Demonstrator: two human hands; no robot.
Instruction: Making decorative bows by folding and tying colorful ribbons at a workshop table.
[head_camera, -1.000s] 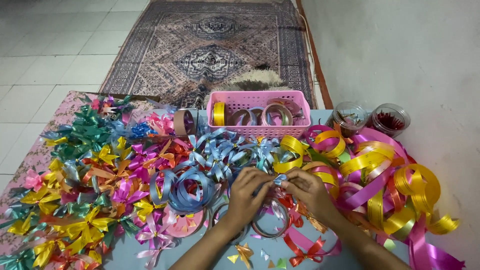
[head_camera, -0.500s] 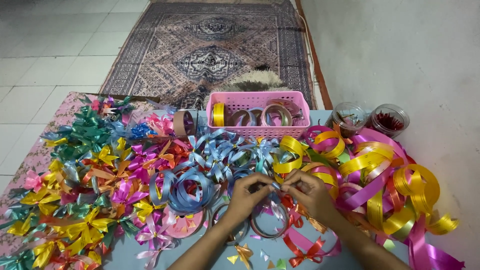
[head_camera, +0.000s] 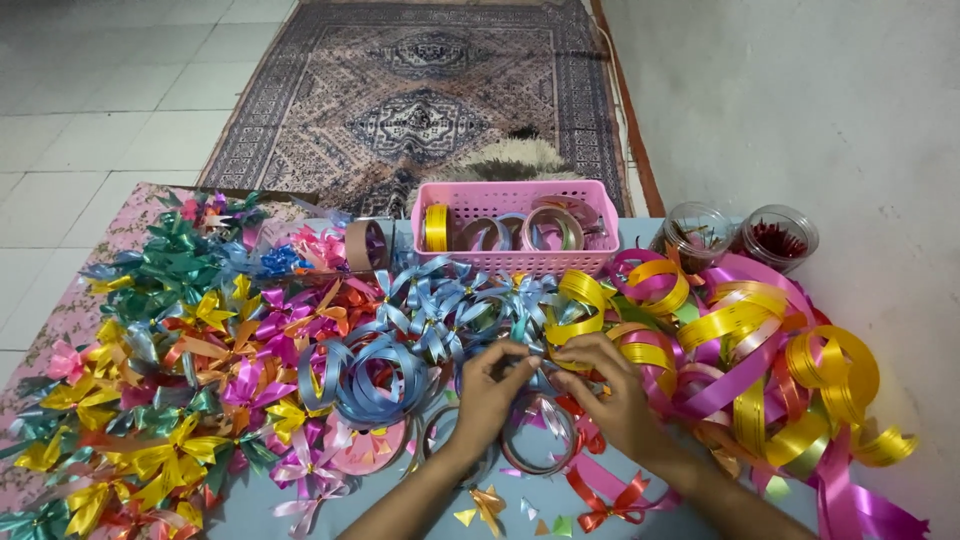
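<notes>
Head view: left hand (head_camera: 492, 388) and right hand (head_camera: 608, 392) meet fingertip to fingertip over the table (head_camera: 640, 232), both pinching one small piece of blue ribbon (head_camera: 532, 362) between thumb and forefingers; that piece sits at the fingertips, between the two hands, just in front of the pink basket (head_camera: 516, 228). One empty ribbon spool ring (head_camera: 538, 446) lies directly under the hands, nearer the wearer than the basket. One coil of blue ribbon (head_camera: 372, 378) lies just left of the left hand. One red bow (head_camera: 606, 502) lies near the right forearm. One heap of loose yellow, pink and magenta ribbon curls (head_camera: 760, 350) spreads right of the basket. One large pile of finished bows (head_camera: 170, 360), mixed colours, too many to count, lies left of the basket. Two clear jars (head_camera: 738, 234) stand just right of the basket. One patterned rug (head_camera: 424, 96) lies beyond the basket on the floor.
</notes>
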